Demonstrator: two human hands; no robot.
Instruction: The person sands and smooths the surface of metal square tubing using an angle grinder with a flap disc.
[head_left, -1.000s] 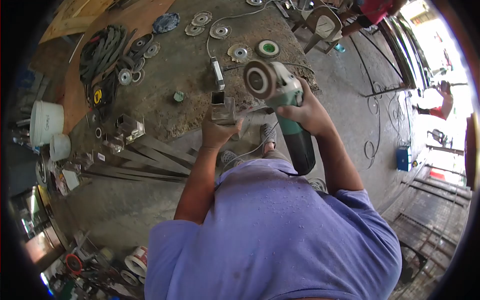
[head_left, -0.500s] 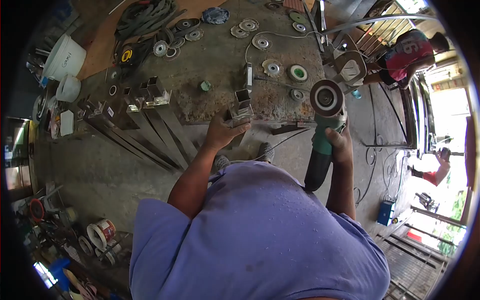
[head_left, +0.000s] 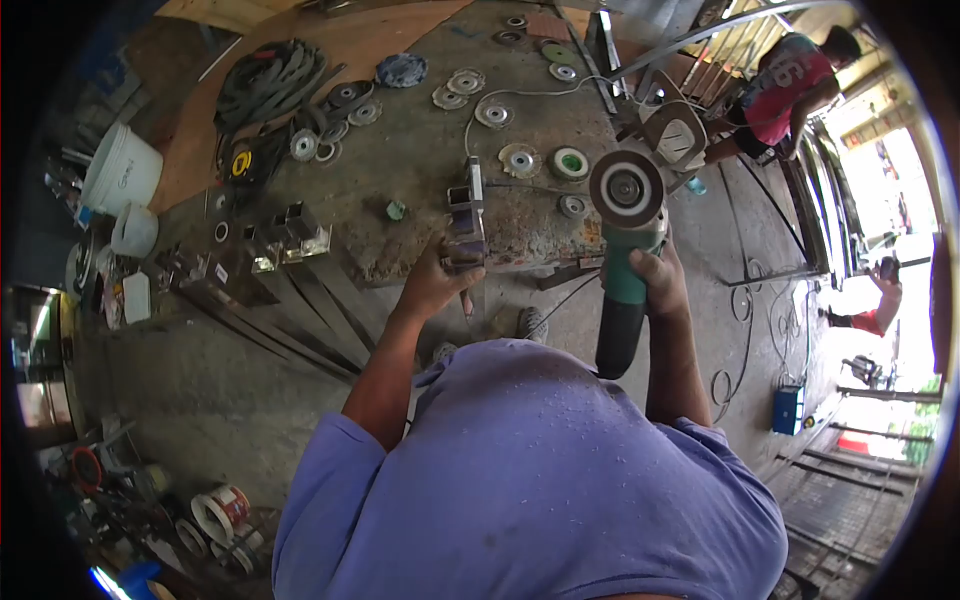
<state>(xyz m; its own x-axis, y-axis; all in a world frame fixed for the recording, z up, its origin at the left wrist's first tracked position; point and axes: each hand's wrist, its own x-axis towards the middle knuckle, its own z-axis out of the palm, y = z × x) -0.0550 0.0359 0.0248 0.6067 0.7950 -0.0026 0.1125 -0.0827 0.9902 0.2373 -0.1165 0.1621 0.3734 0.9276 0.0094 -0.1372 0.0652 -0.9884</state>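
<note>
My right hand (head_left: 662, 278) is closed around the green and black body of an angle grinder (head_left: 624, 268). The grinder is upright, its round disc (head_left: 626, 188) facing me beside the bench edge. My left hand (head_left: 438, 284) grips a square metal tube (head_left: 466, 225) at the bench's front edge, fingers wrapped round its end. Several more square tubes (head_left: 300, 232) lean over the edge to the left, their cut ends on the bench. Grinding discs lie about, among them one with a green centre (head_left: 570, 163).
The worn metal workbench (head_left: 400, 140) also carries a coil of dark straps (head_left: 270, 85), a yellow tape measure (head_left: 241, 163) and a crumpled blue cloth (head_left: 401, 70). White buckets (head_left: 125, 172) stand left. A person in a red shirt (head_left: 785, 85) is at the right; cables lie on the floor.
My view has shifted, so the bench things sit further left. The tube in my left hand has turned, showing more of its side. The grinder stays in my right hand.
</note>
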